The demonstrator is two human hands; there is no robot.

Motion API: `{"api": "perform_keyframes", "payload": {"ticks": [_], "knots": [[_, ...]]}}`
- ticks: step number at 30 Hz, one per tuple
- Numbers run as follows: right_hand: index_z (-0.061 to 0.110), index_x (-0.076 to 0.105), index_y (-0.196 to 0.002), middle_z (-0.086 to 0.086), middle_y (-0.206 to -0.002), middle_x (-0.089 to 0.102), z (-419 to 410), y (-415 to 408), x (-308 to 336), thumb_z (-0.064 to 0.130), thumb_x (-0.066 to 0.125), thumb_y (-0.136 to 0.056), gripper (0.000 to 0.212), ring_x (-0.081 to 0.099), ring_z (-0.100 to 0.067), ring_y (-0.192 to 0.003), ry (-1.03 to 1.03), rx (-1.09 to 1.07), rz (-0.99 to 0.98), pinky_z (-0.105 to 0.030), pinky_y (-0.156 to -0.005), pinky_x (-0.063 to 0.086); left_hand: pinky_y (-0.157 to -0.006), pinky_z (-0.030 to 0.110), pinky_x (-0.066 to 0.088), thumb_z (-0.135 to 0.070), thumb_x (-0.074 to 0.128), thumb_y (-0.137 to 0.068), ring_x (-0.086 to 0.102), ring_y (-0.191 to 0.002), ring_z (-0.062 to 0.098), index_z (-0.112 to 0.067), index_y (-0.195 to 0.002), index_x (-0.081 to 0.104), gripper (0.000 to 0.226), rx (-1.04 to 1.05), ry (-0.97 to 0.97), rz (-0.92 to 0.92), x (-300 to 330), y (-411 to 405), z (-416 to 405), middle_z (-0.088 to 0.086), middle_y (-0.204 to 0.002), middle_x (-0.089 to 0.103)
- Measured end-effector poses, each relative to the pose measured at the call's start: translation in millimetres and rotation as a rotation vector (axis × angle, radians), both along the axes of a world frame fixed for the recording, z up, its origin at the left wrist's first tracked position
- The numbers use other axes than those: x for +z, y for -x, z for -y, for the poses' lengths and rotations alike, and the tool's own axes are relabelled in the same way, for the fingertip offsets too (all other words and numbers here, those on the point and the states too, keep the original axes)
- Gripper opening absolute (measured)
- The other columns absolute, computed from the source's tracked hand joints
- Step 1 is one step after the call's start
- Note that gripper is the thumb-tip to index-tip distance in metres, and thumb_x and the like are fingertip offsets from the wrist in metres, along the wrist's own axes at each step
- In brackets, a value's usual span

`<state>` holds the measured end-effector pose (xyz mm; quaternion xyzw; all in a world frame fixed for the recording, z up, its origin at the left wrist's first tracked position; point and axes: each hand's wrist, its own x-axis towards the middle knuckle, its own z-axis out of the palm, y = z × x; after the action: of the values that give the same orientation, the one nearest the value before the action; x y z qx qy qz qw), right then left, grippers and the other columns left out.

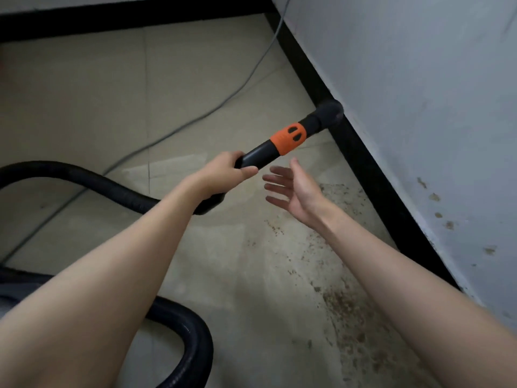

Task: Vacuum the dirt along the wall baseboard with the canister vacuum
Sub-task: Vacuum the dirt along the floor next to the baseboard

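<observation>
Item: vacuum wand (282, 144), black with orange collar. Held at its rear end by the left hand (226, 172), fingers curled round the tube. Nozzle (330, 110) sits against the black baseboard (363, 169), at the floor's right edge.

Item: right hand (293, 189). Free, fingers spread and straight, just beside the wand, holding nothing.

Item: dirt (347, 309). Brown specks on the floor (195, 79) along the baseboard, nearer the person than the nozzle; untouched.

Item: hose (117, 189). Loops across the floor's left side.

Handling note: likely best to draw the nozzle back along the baseboard, mouth low, second hand steadying the tube, hose kept slack.
</observation>
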<state>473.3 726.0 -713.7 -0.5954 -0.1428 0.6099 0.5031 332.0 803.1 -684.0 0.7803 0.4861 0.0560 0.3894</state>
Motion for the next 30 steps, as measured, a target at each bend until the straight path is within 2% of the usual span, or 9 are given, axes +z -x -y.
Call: {"api": "perform_keyframes", "payload": {"ticks": [3,7,10,13,17,19,22,27,30], "knots": [[0.011,0.051,-0.130,-0.011,-0.132,0.058,-4.7,5.4,32.7,0.025,0.042,-0.104,0.032,0.055,-0.023,-0.118,-0.018,0.182,0.169,-0.038,-0.101,0.044,-0.062,0.027,0.039,-0.028,0.056,-0.093,0.049,-0.068,0.015,-0.013,-0.103,0.057,0.018,0.155,0.027,0.207,47.2,-11.8,-13.2,0.000,-0.075,0.052],[0.014,0.048,-0.139,-0.004,-0.131,0.057,-17.6,22.0,93.7,0.025,0.066,-0.091,0.052,0.056,-0.017,-0.120,-0.157,0.413,0.453,-0.031,-0.103,0.044,-0.074,0.029,0.045,-0.022,0.059,-0.092,0.055,-0.079,0.018,-0.012,-0.107,0.057,0.019,0.309,0.109,0.475,127.0,-21.0,-20.8,0.002,-0.084,0.057],[0.012,0.056,-0.120,-0.003,-0.117,0.065,-30.1,41.0,155.9,0.022,0.073,-0.086,0.039,0.061,-0.017,-0.112,-0.292,0.361,0.517,-0.036,-0.101,0.048,-0.072,0.024,0.047,-0.022,0.061,-0.091,0.057,-0.080,0.015,-0.013,-0.110,0.057,0.022,0.342,0.110,0.595,199.9,-20.1,-22.2,0.001,-0.088,0.060],[0.008,0.055,-0.117,-0.004,-0.113,0.066,-35.5,57.5,221.1,0.014,0.072,-0.086,0.036,0.061,-0.018,-0.111,-0.392,0.280,0.507,-0.039,-0.103,0.047,-0.072,0.023,0.048,-0.021,0.062,-0.090,0.058,-0.077,0.011,-0.017,-0.109,0.056,0.020,0.419,0.072,0.699,273.1,-15.6,-21.0,-0.001,-0.086,0.061],[-0.004,0.054,-0.109,-0.013,-0.101,0.067,-41.8,70.1,317.9,0.004,0.075,-0.080,0.037,0.066,-0.024,-0.096,-0.538,0.263,0.566,-0.037,-0.084,0.054,-0.072,0.025,0.047,-0.020,0.063,-0.089,0.059,-0.077,0.012,-0.017,-0.107,0.054,0.020,0.589,0.052,0.860,365.8,-8.2,-16.3,-0.001,-0.085,0.060],[0.001,0.051,-0.114,-0.006,-0.101,0.067,-40.6,79.1,365.7,0.010,0.075,-0.081,0.042,0.066,-0.016,-0.095,-0.530,0.238,0.575,-0.028,-0.081,0.053,-0.072,0.026,0.048,-0.022,0.063,-0.090,0.059,-0.079,0.013,-0.016,-0.110,0.053,0.024,0.677,0.070,0.933,413.3,2.8,-13.2,0.001,-0.087,0.060],[0.019,0.041,-0.117,0.013,-0.099,0.060,-35.1,95.0,432.8,0.017,0.073,-0.085,0.045,0.061,0.004,-0.088,-0.514,0.290,0.636,-0.011,-0.074,0.049,-0.075,0.027,0.052,-0.028,0.063,-0.090,0.062,-0.086,0.016,-0.016,-0.118,0.051,0.032,0.718,0.095,0.985,480.5,32.6,-5.0,0.003,-0.092,0.061],[0.023,0.037,-0.112,0.012,-0.094,0.057,-26.9,129.6,549.5,0.016,0.068,-0.087,0.041,0.058,-0.001,-0.083,-0.569,0.393,0.720,-0.009,-0.067,0.048,-0.085,0.032,0.052,-0.027,0.062,-0.091,0.062,-0.092,0.018,-0.013,-0.120,0.050,0.035,0.634,0.085,0.941,592.1,92.8,12.1,0.003,-0.096,0.061],[0.020,0.042,-0.107,0.005,-0.089,0.058,-22.6,153.7,620.2,0.011,0.067,-0.087,0.033,0.060,-0.010,-0.079,-0.587,0.436,0.662,-0.025,-0.070,0.053,-0.092,0.031,0.051,-0.018,0.060,-0.092,0.063,-0.101,0.018,-0.014,-0.119,0.053,0.028,0.526,0.063,0.836,651.1,130.2,24.9,0.004,-0.105,0.064]]}}
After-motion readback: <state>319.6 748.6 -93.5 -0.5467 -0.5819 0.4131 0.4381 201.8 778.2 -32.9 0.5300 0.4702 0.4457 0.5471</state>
